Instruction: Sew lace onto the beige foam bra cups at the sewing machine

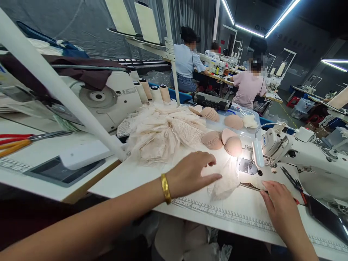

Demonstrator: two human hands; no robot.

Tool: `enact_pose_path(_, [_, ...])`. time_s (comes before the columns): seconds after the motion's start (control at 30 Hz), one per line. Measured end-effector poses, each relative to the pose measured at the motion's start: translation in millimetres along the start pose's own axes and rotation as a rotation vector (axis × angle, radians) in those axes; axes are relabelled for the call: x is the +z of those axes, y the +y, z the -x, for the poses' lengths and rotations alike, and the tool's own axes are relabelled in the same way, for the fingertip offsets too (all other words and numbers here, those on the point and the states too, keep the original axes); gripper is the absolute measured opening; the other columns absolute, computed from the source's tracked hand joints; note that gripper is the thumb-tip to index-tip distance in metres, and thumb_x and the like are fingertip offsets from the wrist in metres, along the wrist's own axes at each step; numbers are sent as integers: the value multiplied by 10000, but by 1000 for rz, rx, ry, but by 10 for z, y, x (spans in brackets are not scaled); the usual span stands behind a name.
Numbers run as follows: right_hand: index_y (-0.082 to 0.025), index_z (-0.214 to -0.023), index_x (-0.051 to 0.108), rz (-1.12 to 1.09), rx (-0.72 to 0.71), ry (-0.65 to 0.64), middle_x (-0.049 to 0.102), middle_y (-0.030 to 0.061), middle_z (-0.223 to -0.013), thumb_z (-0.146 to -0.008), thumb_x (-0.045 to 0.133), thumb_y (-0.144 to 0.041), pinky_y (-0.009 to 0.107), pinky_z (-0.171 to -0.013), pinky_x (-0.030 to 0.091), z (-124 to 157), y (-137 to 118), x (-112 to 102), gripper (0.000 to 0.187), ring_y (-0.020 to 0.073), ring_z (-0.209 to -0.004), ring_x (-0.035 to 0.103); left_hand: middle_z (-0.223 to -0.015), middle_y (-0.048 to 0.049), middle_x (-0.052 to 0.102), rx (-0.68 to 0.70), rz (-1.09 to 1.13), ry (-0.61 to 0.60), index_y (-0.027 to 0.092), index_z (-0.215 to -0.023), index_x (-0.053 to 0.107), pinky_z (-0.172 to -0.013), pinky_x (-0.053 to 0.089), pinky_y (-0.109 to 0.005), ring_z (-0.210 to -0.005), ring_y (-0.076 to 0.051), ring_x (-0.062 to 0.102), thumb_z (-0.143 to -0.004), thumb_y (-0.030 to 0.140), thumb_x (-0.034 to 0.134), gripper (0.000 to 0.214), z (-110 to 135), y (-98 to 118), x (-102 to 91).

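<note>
My left hand point(191, 174), with a gold bangle at the wrist, hovers over the white sewing table, fingers bent and thumb stretched apart. It holds nothing. Just past its thumb lies a sheer pale lace piece point(224, 181), lit by the machine lamp. At the right, my right hand point(282, 203) has thumb and fingers around the end of a thin dark pointed tool point(250, 186), which lies low over the tabletop; its exact kind is unclear. Left of the sewing machine point(274, 145) are stacked beige round pads point(212, 139) and a heap of cream lace fabric point(165, 134).
Black scissors point(292, 179) and a dark phone-like slab point(326, 217) lie right of my right hand. A printed ruler point(217, 214) runs along the front edge. A white pole point(54, 83) crosses the left side. Thread cones point(154, 93) stand behind the lace. Several people sew farther back.
</note>
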State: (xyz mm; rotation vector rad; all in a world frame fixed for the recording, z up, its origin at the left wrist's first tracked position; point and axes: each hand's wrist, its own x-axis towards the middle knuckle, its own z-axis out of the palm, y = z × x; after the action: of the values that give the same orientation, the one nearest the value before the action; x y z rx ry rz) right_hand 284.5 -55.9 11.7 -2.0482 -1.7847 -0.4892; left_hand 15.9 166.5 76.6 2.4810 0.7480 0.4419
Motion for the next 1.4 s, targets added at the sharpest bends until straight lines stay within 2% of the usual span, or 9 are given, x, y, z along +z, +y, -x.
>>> enact_pose_path(0.17, [-266,-1395,537,-220,-158,-25,648,127,-1337,-1036,414,-164,448,-883,577,-534,-431,260,393,288,-1166,639,-924,-92,673,-55,-50,-86,174,-899,607,-812,422,-414,-864,-287,598,-861,576,661,407,119,134,569])
enact_pose_path(0.33, [-241,-1097,643,-389,-364,-56,612,119,-1396,-999,423,-96,509,-1022,508,-919,-657,340,282,311,-1379,504,-900,-46,682,24,204,-74,195,-846,594,-897,426,-414,-874,-228,601,-886,227,528,84,110,132,568])
enact_pose_path(0.6, [-232,-950,585,-952,155,-275,621,18,-858,-1032,494,-415,274,-666,508,-689,-716,-68,220,174,-790,606,-733,26,618,-136,1210,-280,200,-904,471,-774,505,-360,-660,-151,626,-877,570,668,420,45,143,322])
enact_pose_path(0.73, [-218,-900,576,-1223,346,-320,541,-27,-735,-989,568,-504,268,-636,487,-664,-782,-151,300,144,-662,556,-870,-1,621,-38,1055,-421,193,-1026,560,-749,469,-314,-757,-149,575,-734,642,798,586,30,200,353])
enact_pose_path(0.87, [-224,-846,580,-1244,370,-290,529,-17,-775,-954,622,-524,263,-648,460,-646,-774,-260,322,151,-719,525,-900,-12,613,113,771,-390,179,-824,645,-848,451,-310,-871,-168,539,-728,455,847,355,31,188,350])
enact_pose_path(1.0, [-222,-835,587,-1366,473,-293,590,14,-828,-936,649,-547,284,-706,487,-551,-724,-302,346,170,-771,566,-862,-37,699,-6,1180,-516,177,-861,623,-769,487,-299,-804,-174,624,-770,460,829,361,35,136,289])
enact_pose_path(1.13, [-221,-819,578,-1570,715,-373,530,-30,-662,-840,736,-606,233,-510,397,-499,-697,-222,417,128,-548,499,-736,-47,731,-100,1465,-597,185,-920,588,-643,515,-297,-628,-179,662,-779,425,829,368,22,124,227])
enact_pose_path(1.3, [-212,-846,625,-1595,764,-407,592,-23,-694,-794,787,-599,227,-491,330,-587,-569,79,423,109,-529,457,-747,-51,727,-185,1381,-537,179,-1027,620,-569,472,-239,-580,-144,626,-774,512,813,461,-88,60,257])
enact_pose_path(1.4, [-213,-796,620,-1459,667,-451,573,-28,-602,-830,738,-625,245,-493,308,-611,-447,352,430,130,-510,453,-756,-26,687,-296,1100,-340,167,-1008,639,-547,436,-211,-600,-116,591,-729,632,775,559,-182,-140,345])
